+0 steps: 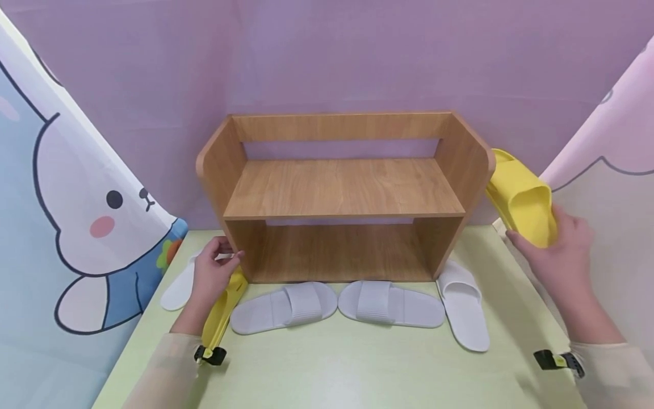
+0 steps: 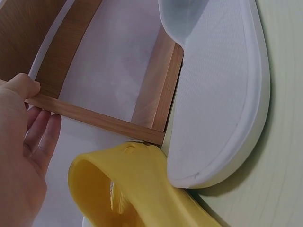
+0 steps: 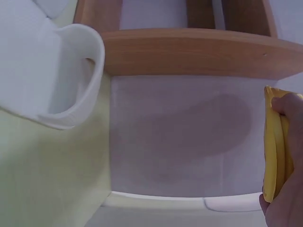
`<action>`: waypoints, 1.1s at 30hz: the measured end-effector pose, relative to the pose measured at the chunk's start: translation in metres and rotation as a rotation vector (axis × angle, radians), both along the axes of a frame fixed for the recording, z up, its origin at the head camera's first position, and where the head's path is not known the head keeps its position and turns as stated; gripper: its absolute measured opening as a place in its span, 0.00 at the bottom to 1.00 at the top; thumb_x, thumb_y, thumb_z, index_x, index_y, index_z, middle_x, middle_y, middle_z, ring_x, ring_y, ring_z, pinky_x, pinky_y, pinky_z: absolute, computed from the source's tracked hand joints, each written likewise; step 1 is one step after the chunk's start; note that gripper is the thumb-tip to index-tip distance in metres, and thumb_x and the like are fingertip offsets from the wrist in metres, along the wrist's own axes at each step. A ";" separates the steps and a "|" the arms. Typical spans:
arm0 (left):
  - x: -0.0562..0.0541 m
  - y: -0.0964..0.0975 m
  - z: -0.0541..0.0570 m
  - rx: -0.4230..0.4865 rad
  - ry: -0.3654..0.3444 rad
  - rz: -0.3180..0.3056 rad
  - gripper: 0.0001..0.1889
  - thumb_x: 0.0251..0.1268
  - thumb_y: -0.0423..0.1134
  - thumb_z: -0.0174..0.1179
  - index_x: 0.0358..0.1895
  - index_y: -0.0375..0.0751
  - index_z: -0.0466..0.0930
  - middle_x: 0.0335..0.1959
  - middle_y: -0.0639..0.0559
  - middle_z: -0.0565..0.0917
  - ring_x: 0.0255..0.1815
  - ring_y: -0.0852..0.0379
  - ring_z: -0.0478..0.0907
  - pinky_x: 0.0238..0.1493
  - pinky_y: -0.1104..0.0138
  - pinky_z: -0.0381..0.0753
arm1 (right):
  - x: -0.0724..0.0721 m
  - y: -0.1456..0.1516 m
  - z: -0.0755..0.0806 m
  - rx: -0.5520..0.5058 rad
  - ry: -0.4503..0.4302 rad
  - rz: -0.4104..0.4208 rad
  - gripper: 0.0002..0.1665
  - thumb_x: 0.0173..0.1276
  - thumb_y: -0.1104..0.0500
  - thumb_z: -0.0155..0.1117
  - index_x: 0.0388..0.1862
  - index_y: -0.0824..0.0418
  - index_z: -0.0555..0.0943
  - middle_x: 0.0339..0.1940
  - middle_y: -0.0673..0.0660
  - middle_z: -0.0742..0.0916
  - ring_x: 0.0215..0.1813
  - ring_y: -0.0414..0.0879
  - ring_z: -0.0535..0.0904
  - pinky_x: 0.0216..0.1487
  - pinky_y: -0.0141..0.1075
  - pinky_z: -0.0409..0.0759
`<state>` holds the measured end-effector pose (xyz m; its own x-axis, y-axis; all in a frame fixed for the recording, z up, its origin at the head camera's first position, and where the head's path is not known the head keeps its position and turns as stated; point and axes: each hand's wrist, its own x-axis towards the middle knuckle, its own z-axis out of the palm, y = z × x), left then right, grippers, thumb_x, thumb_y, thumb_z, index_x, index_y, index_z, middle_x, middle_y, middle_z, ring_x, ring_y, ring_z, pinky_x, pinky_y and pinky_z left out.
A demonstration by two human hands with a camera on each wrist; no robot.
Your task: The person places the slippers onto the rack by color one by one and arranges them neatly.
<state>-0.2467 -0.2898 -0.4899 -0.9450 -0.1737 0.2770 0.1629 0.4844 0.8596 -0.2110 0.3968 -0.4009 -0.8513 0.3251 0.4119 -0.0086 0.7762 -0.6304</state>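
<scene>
A wooden two-tier shoe rack [image 1: 339,187] stands against the back wall. My left hand [image 1: 214,272] pinches the front edge of its left side panel, thumb on one face and fingers on the other, as the left wrist view shows. Below that hand a yellow slipper [image 2: 123,175] lies on the table by the rack's lower corner. On the right, my right hand [image 1: 567,255] grips another yellow slipper [image 1: 521,196] by its heel end, raised beside the rack's right panel with its toe end pointing up toward the back.
Two grey slippers [image 1: 286,307] lie toe to toe before the rack. A white slipper [image 1: 465,309] lies by its right front corner, and another white slipper [image 1: 179,287] lies at left. Printed cloths [image 1: 102,227] flank the pale green table [image 1: 337,369].
</scene>
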 end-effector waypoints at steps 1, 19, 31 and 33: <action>0.000 0.000 0.000 0.000 -0.001 0.002 0.20 0.77 0.40 0.73 0.65 0.44 0.79 0.57 0.47 0.84 0.59 0.49 0.81 0.52 0.80 0.83 | 0.001 -0.001 0.002 0.000 0.001 0.001 0.59 0.70 0.47 0.80 0.92 0.59 0.59 0.70 0.74 0.67 0.67 0.61 0.59 0.46 0.40 0.62; 0.001 -0.001 -0.001 -0.008 0.008 -0.001 0.21 0.77 0.42 0.73 0.65 0.44 0.79 0.57 0.46 0.84 0.60 0.49 0.81 0.52 0.80 0.82 | 0.007 -0.024 0.031 -0.001 0.130 -0.085 0.58 0.65 0.55 0.84 0.90 0.53 0.65 0.69 0.64 0.67 0.67 0.44 0.57 0.56 0.31 0.58; 0.000 -0.001 -0.002 -0.014 0.002 -0.009 0.21 0.77 0.42 0.73 0.66 0.44 0.78 0.57 0.47 0.84 0.60 0.49 0.80 0.52 0.80 0.82 | 0.012 -0.035 0.042 -0.072 0.262 -0.132 0.60 0.60 0.56 0.86 0.87 0.32 0.67 0.60 0.30 0.58 0.65 0.26 0.51 0.65 0.31 0.60; 0.000 -0.001 -0.002 -0.019 0.007 -0.013 0.21 0.77 0.42 0.72 0.66 0.45 0.78 0.57 0.47 0.83 0.60 0.49 0.81 0.53 0.79 0.83 | 0.014 -0.037 0.044 -0.078 0.280 -0.133 0.60 0.60 0.57 0.86 0.87 0.30 0.66 0.60 0.31 0.59 0.66 0.26 0.52 0.66 0.30 0.61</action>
